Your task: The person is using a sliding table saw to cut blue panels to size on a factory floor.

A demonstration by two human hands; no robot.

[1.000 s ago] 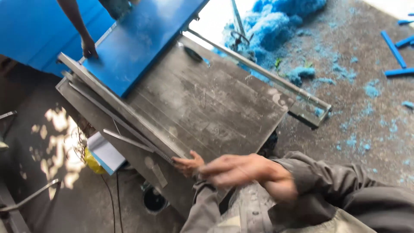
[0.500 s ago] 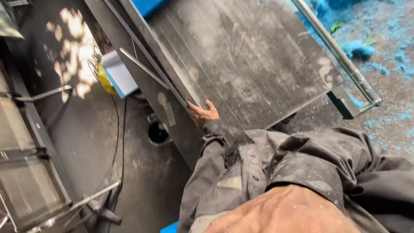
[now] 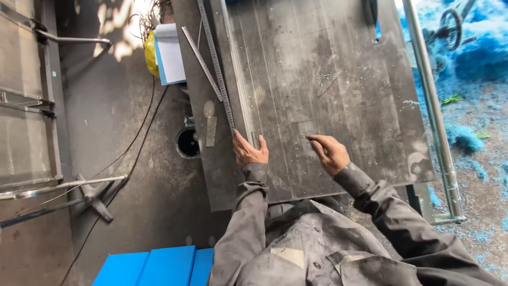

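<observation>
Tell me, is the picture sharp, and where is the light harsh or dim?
Head view: mostly sharp. Sunlight burns out a dappled patch on the grey concrete floor at top left. The scuffed grey metal table is evenly lit, both the left hand and right hand clear.

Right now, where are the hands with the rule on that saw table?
Done: the long steel rule lies along the grey table's left edge, a second rule slanting beside it. In hand: the left hand rests at the long rule's near end; the right hand touches the tabletop with its fingertips, holding nothing. Left: blue boards lie on the floor, off the table.
</observation>
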